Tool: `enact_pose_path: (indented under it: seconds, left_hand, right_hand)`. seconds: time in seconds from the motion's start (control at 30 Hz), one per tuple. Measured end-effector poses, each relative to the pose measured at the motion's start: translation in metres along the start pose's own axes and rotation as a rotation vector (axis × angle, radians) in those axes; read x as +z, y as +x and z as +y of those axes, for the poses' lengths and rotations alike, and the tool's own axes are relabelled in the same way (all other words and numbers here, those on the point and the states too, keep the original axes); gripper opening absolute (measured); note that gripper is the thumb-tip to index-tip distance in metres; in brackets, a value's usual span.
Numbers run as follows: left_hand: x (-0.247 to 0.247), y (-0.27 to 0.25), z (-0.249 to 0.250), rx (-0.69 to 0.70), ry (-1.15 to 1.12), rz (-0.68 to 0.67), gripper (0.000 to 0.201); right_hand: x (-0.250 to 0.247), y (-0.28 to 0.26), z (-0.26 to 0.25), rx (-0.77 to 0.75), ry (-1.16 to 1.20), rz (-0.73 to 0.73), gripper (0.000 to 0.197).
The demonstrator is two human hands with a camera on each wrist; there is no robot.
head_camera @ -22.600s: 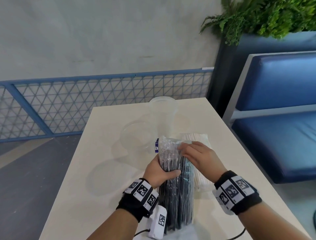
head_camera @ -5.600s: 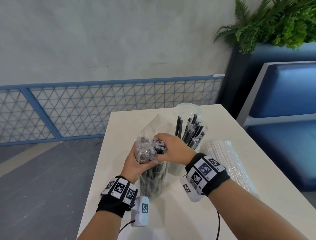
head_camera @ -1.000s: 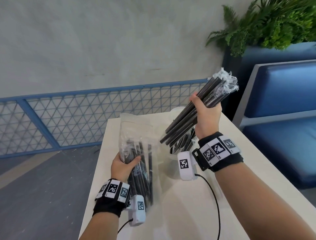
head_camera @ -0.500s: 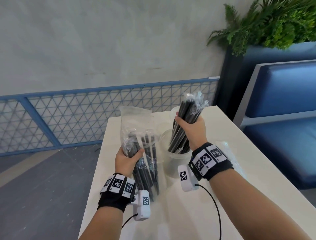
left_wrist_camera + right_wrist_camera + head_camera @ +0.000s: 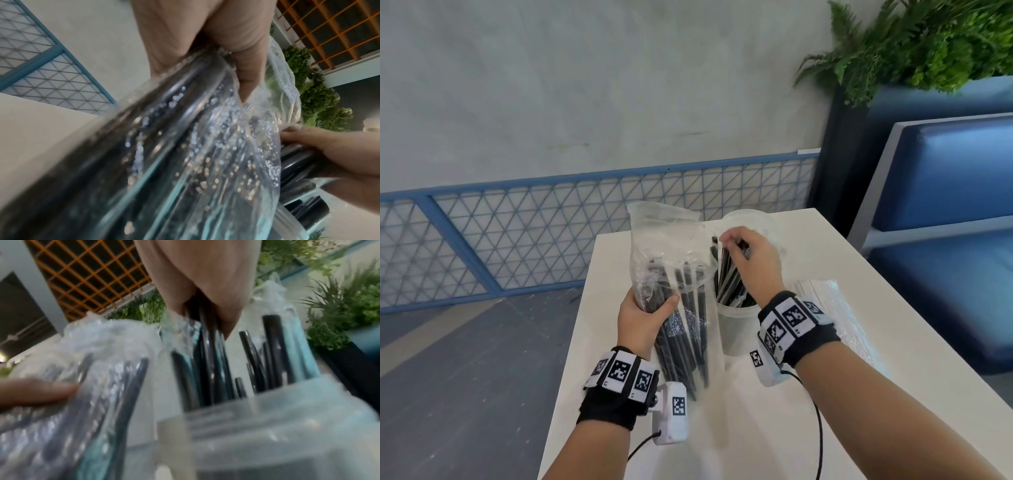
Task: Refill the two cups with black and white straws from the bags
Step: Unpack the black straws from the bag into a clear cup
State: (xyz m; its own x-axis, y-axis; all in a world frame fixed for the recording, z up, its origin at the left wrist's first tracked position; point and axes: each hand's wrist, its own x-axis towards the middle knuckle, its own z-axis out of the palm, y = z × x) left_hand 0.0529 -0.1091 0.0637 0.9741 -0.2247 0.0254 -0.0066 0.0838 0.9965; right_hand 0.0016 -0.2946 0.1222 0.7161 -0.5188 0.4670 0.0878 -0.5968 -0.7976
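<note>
The right hand (image 5: 751, 265) hides the tops of the black straws (image 5: 726, 274) in the near cup (image 5: 736, 329). Behind that cup, a second cup (image 5: 748, 217) shows only its rim. Both wrist views are motion-blurred.

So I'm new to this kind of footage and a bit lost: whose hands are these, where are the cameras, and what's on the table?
No machine: a person with cameras on the head and both wrists. The head view looks down at a white table. The left hand grips a clear bag of black straws. The right hand holds black straws in a clear cup. A bag of white straws lies at right. The blurry wrist views show the same grips close up.
</note>
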Motion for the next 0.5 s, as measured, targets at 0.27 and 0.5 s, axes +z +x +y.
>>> enact_pose_path:
  seconds: [0.27,0.5]
  left_hand:
    - [0.002,-0.004,-0.002,0.034,0.024,-0.034,0.029]
    - [-0.002,-0.010,-0.004,0.054,-0.009,-0.152,0.043]
  right_hand:
    - [0.006,-0.005,0.023,0.074,-0.264,-0.198,0.021]
    - [-0.003,-0.024,-0.017,-0.298,-0.226,0.071,0.027]
